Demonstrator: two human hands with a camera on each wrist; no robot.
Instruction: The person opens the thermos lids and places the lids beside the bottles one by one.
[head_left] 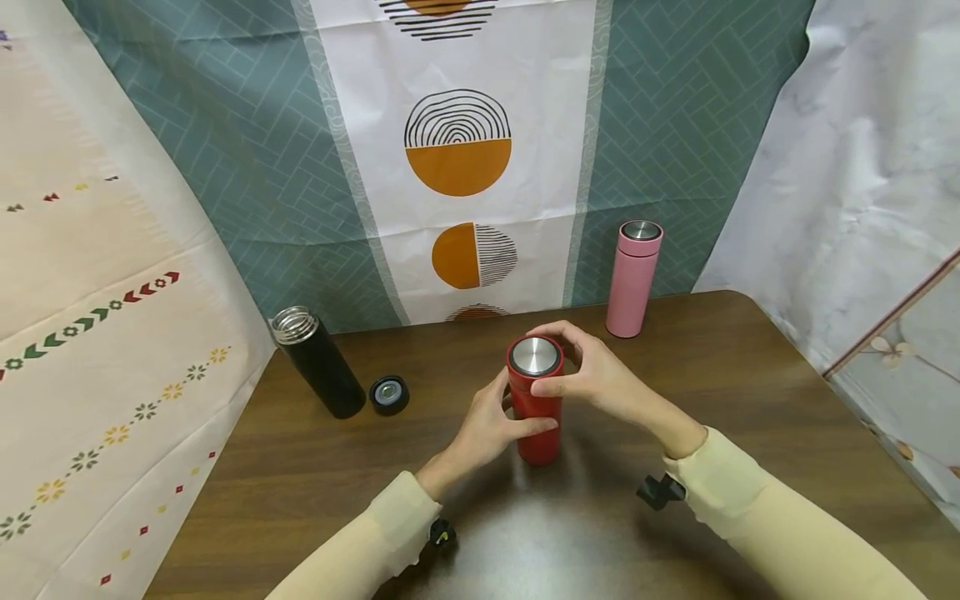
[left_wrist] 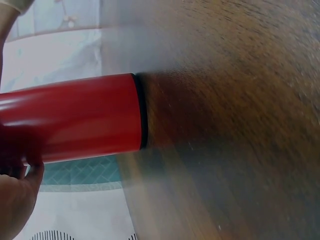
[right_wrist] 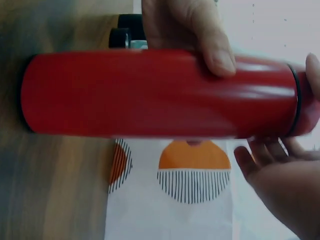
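A red thermos bottle point(head_left: 540, 429) stands upright on the table, topped by a red lid with a brushed steel disc. My left hand point(head_left: 483, 421) grips its body from the left, the thumb across the front; in the right wrist view that thumb point(right_wrist: 220, 57) lies along the red side. My right hand point(head_left: 603, 375) holds the lid from the right, with thumb and fingers on opposite sides of the rim. In the left wrist view the bottle's black base point(left_wrist: 141, 111) meets the wood. The left fingers behind the bottle are partly hidden.
At the left, an uncapped black thermos point(head_left: 321, 367) with a bare steel neck stands beside its black lid point(head_left: 389, 394), which lies on the table. A capped pink thermos point(head_left: 632, 287) stands at the back right. Patterned cloth point(head_left: 457, 142) hangs behind the wooden table point(head_left: 300, 492).
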